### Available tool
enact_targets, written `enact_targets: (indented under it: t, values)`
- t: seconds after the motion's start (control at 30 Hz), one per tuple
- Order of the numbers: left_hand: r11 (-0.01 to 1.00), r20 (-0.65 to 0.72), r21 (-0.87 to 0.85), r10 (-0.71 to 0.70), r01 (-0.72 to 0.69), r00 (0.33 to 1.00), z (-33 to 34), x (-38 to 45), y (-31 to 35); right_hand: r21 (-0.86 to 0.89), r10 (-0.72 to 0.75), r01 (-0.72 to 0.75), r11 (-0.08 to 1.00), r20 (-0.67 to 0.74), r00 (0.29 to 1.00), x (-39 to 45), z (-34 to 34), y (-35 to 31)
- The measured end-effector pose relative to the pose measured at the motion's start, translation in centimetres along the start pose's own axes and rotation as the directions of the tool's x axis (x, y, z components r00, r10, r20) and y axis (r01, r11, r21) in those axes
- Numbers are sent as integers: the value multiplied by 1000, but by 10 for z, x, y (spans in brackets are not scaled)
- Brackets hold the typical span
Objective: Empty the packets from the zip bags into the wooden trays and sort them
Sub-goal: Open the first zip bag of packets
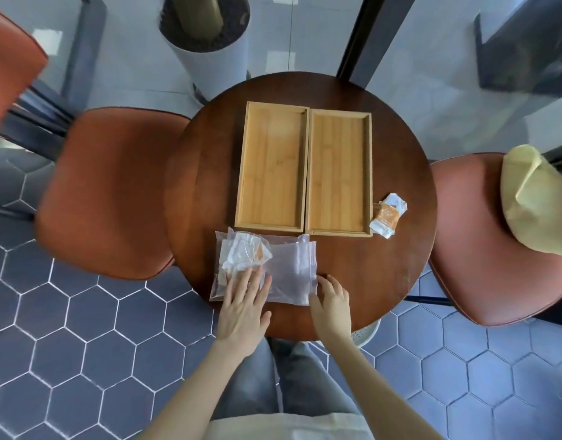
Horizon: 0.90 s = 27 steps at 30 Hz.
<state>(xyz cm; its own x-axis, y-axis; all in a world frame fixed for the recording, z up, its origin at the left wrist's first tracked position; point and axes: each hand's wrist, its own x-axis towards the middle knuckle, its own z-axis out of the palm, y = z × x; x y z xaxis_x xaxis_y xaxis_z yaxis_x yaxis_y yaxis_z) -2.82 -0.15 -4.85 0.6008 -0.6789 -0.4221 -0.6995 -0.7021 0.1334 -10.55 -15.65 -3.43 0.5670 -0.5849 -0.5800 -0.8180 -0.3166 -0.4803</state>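
Two empty wooden trays stand side by side on the round table, the left tray (251, 173) touching the right tray (365, 173). In front of them lies a clear zip bag (286, 271) with white and orange packets (241, 254) bunched in its left half. My left hand (241, 309) rests flat on the bag's left part, fingers spread. My right hand (332, 300) touches the bag's right edge with curled fingers. A small bundle of white and orange packets (388, 215) lies loose on the table beside the right tray.
The dark round table (400, 274) is ringed by orange chairs: one at the left (108, 192), one at the right (482, 242) carrying a yellow-green bag (540, 198). A white planter (210, 46) stands behind the table. The floor has grey hexagon tiles.
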Motion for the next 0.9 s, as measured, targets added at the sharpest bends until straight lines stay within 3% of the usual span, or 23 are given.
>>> enact_targets:
  t: [0.13, 0.37, 0.47, 0.53, 0.6, 0.7, 0.9]
  values:
    - [1000, 35, 15, 1, -2, 999, -1, 3, 2, 271, 43, -34, 962, -29, 999, -5, -4, -11]
    - [999, 139, 38, 7, -12, 990, -14, 4, 1, 237, -95, 80, 968, 53, 994, -7, -14, -27]
    - [996, 128, -80, -16, 27, 992, -29, 8, 1, 280, -128, 116, 953, 25, 992, -10, -22, -37]
    - [966, 64, -246, -66, 80, 996, -41, 8, 1, 330, -139, 124, 936, 22, 990, -14, -29, -49]
    - [884, 3, -448, -146, 132, 989, -51, 6, -1, 370, -170, 145, 918, 37, 985, -20, -36, -63]
    - [665, 25, -719, -267, 203, 963, -66, 2, -4, 420, -269, 221, 880, 60, 961, -33, -46, -87]
    - [305, 81, -932, -349, 195, 934, -112, -16, -4, 589, -379, 255, 767, 96, 920, -55, -68, -119]
